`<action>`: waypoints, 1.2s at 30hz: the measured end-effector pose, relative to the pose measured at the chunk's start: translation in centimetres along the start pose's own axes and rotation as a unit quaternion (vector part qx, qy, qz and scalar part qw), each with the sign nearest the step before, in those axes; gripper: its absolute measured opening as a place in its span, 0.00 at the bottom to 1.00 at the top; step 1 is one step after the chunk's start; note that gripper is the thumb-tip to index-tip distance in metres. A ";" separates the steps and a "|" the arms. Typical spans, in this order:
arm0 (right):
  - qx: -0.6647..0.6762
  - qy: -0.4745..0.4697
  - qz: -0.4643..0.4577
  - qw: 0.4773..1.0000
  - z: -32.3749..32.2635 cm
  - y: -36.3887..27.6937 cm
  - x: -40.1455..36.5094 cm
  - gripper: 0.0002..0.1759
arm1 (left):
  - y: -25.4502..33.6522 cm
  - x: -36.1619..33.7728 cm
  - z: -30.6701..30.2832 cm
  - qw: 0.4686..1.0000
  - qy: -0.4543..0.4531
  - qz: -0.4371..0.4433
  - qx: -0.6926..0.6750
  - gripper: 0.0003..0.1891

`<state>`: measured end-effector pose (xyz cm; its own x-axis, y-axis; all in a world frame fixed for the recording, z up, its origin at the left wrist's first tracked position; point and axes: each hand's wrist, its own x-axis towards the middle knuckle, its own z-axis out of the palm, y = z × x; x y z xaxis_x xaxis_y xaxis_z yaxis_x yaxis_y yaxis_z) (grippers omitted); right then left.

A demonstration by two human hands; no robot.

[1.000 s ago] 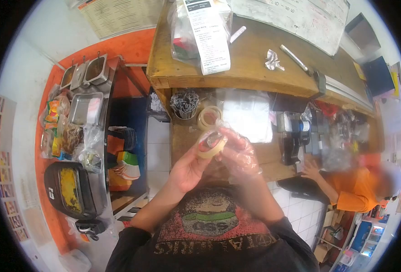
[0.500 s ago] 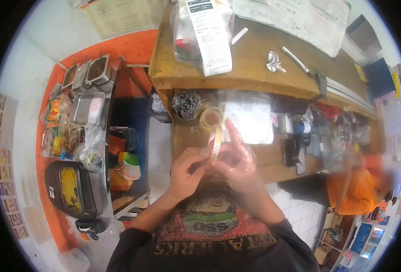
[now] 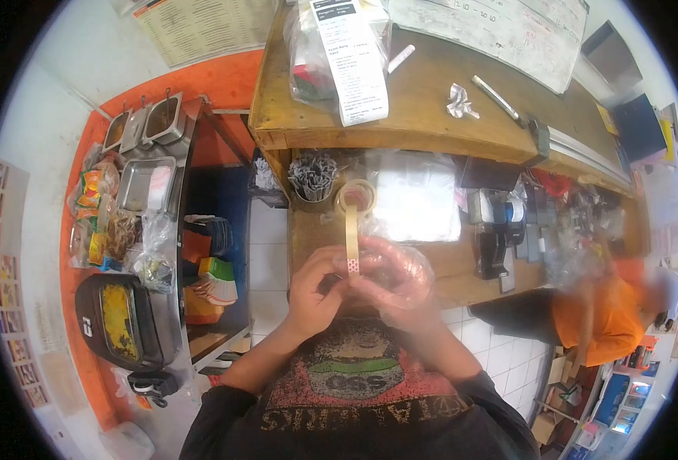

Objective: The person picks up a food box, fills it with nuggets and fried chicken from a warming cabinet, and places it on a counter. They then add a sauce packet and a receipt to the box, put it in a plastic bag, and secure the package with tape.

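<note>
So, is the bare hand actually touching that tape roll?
Touching. In the head view, fingers of the left hand press the lower end of the tape roll, with no gap.

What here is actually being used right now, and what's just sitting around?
In use:
- tape roll
- left hand
- gloved right hand

Lying about:
- second tape roll
- bagged order with receipt
- marker
- crumpled foil
- cup of dark sticks
</note>
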<state>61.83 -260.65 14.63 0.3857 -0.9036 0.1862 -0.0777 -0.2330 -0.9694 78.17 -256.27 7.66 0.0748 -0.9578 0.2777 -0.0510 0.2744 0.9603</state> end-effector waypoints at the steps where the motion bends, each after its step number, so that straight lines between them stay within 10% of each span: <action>1: 0.009 0.001 0.008 1.000 0.0 0.1 -0.1 0.26 | 0.0 0.0 0.0 1.000 -0.001 -0.005 -0.001 0.13; 11: 0.071 0.021 0.023 0.997 0.7 -0.3 -0.5 0.17 | 0.4 0.5 -0.5 0.976 0.032 0.154 0.150 0.19; 36: 0.131 0.011 0.044 0.990 0.9 0.9 -1.0 0.19 | 0.8 0.5 -0.6 0.983 0.022 0.141 0.117 0.20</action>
<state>62.21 -259.68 13.40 0.3684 -0.9243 0.0994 0.1321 -0.0538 -0.9898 78.73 -256.45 8.57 0.0678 -0.8399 0.5385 -0.3031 0.4968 0.8132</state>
